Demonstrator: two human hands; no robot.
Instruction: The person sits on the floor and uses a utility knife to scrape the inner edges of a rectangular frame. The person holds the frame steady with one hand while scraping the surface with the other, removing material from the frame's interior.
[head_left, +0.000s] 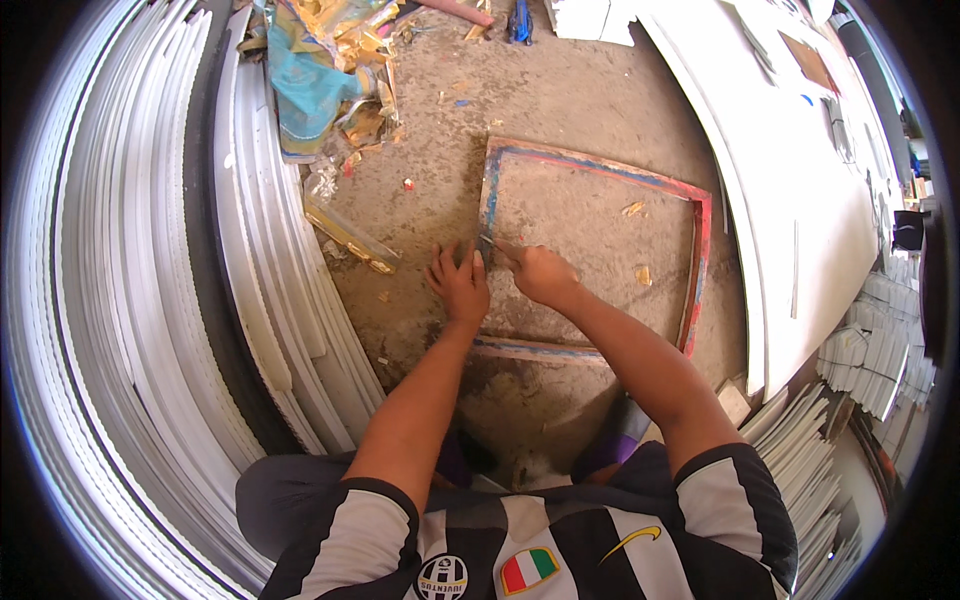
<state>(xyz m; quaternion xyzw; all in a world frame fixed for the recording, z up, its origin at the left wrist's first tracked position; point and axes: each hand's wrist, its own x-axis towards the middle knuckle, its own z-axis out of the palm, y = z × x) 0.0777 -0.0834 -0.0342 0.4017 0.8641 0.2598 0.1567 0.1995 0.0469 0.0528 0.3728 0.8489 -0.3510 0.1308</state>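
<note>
Two bare hands meet at the left rail of a wooden frame (700, 240) lying flat on the dusty concrete floor (560, 90), its rails smeared red and blue, its long axis running left to right and tilted slightly, the far right corner lower in view. The left hand (460, 282) is spread open, fingers splayed, palm pressed down on the floor just beside the frame's left rail. The right hand (543, 274) is closed around a thin tool (492, 243) — its tip points left and up, touching the rail. What kind of tool it is cannot be made out. Stacked white panels (140, 300) curve along the left; a large white board (800, 190) leans at right, overlapping the floor beyond the frame. Gold foil scraps (350, 60) and a blue cloth (305, 90) lie at the top — partly cut off.
</note>
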